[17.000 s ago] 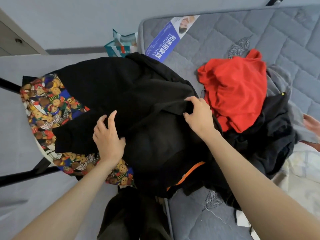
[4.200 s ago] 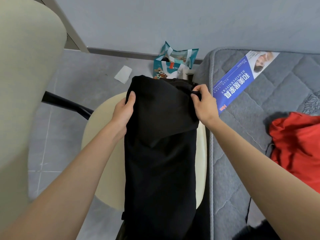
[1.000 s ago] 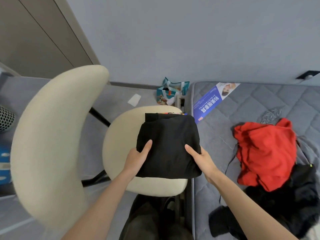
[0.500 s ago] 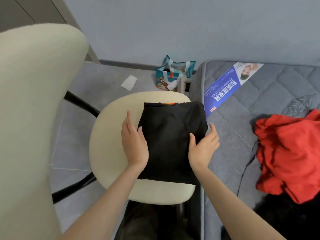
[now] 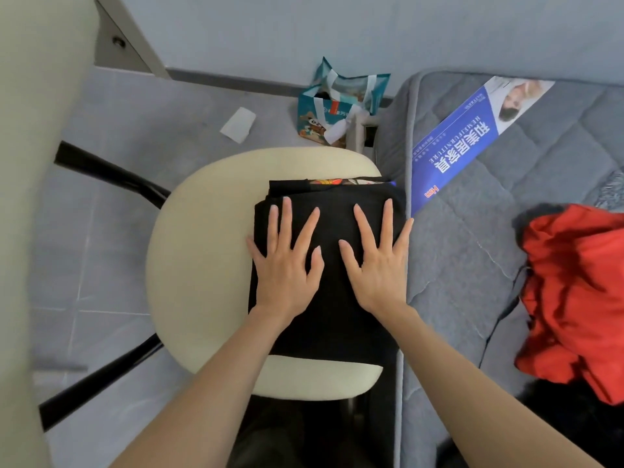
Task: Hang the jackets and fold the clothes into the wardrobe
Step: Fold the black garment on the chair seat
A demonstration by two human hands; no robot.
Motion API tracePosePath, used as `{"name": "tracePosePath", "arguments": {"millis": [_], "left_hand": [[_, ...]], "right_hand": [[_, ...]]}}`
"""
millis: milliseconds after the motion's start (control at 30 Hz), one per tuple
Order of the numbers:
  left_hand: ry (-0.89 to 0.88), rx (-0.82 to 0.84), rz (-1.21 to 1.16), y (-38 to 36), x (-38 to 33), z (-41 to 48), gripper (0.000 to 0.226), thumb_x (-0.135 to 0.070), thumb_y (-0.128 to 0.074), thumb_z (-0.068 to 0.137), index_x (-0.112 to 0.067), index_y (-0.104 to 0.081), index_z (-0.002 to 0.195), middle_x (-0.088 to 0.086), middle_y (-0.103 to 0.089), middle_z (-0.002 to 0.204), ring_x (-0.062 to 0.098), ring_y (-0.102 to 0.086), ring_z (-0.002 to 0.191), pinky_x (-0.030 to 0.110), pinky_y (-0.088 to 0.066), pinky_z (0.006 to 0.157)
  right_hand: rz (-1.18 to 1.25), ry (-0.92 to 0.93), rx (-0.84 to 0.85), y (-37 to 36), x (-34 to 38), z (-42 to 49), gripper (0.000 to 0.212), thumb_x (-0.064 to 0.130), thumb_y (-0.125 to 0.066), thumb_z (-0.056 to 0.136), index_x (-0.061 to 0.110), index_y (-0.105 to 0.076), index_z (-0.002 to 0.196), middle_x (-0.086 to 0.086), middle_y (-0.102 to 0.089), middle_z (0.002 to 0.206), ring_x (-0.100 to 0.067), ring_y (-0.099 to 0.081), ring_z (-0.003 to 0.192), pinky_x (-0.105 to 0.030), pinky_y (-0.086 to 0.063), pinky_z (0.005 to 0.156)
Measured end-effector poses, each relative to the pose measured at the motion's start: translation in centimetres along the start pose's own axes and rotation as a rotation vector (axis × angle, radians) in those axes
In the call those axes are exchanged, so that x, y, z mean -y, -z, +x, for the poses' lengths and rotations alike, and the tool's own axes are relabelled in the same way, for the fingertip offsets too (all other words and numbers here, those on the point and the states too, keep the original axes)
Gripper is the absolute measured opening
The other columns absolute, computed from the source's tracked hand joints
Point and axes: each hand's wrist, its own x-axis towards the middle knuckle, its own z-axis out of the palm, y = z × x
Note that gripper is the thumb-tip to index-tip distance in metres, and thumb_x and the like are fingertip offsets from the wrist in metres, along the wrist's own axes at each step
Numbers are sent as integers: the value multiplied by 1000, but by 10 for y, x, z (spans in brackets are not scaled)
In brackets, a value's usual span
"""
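A folded black garment [image 5: 332, 325] lies on the cream chair seat [image 5: 202, 265], with a strip of colourful printed cloth showing at its far edge. My left hand [image 5: 287, 265] lies flat on its left half, fingers spread and straight. My right hand [image 5: 378, 261] presses flat on its right half in the same way. A crumpled red garment [image 5: 574, 292] lies on the grey mattress [image 5: 472, 248] to the right, with dark clothes [image 5: 557, 420] below it.
The chair's cream backrest [image 5: 30, 197] fills the left edge, with black frame bars under it. A teal gift bag [image 5: 337, 103] and a white paper scrap [image 5: 238, 125] lie on the grey floor by the wall. A blue label [image 5: 456, 143] crosses the mattress corner.
Both hands moved from the garment's sides onto its top and now press it flat. The camera has come closer to the chair seat.
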Motion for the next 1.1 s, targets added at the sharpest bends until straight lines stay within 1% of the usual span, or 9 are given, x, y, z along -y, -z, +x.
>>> {"name": "tracePosePath", "arguments": {"millis": [100,200,267,400,533,633,767,900,1100], "left_hand": [[190,-11,-170,7,5,9,60,-54,-25,95,-42,-4,150,17,10,158,41,-3,145,57,-21,113],[205,-6,-271,20,4,4,63,-58,-27,93,-43,-2,150,20,-9,157,33,-17,144,48,-29,113],[264,19,-321,28,1,-3,64,-63,-28,90,-52,3,146,15,-26,149,31,-31,136,47,-38,107],[418,129,-436,36,-6,-17,73,-74,-38,82,-68,13,133,10,-38,126,31,-47,112,45,-45,96],[428,144,-449,38,-4,-14,81,-79,-46,75,-71,10,132,6,-42,104,25,-55,84,39,-50,82],[416,119,-436,33,-1,-12,81,-79,-46,75,-69,6,135,4,-45,99,21,-54,74,32,-45,73],[404,145,-454,34,4,-9,78,-77,-46,77,-66,3,136,7,-54,106,22,-54,85,32,-42,76],[443,96,-503,50,-1,-22,77,-75,-49,78,-60,-6,140,4,-57,118,23,-54,108,36,-45,86],[468,-6,-616,95,-21,-81,77,-75,-49,78,-58,-9,141,-3,-52,133,20,-51,120,35,-42,95]], "right_hand": [[62,6,-5,-1,-3,0,59,64,-25,92,53,-5,147,14,22,157,-31,19,146,-51,-8,120],[136,-28,-51,5,1,-8,58,58,-32,93,55,-8,146,7,20,159,-25,8,148,-51,-29,114],[218,-164,-44,12,6,-18,60,58,-34,93,62,-1,143,3,10,161,-23,-8,148,-51,-42,103],[277,-344,6,18,11,-43,61,65,-29,89,69,11,135,-9,-26,151,-29,-30,137,-52,-43,93],[278,-375,18,19,15,-42,72,74,-33,82,68,16,134,-17,-37,133,-37,-48,117,-50,-45,96],[277,-379,44,17,14,-35,77,72,-40,83,66,16,134,-16,-37,126,-37,-57,99,-42,-49,89],[269,-358,78,20,11,-32,78,70,-41,85,61,12,141,-14,-41,118,-26,-54,77,-31,-43,75],[304,-329,104,43,15,-34,77,68,-47,85,57,0,145,-15,-49,121,-32,-58,101,-40,-44,92],[421,-203,71,100,25,-85,75,63,-57,84,54,-15,146,-11,-50,130,-28,-50,118,-38,-40,97]]}}
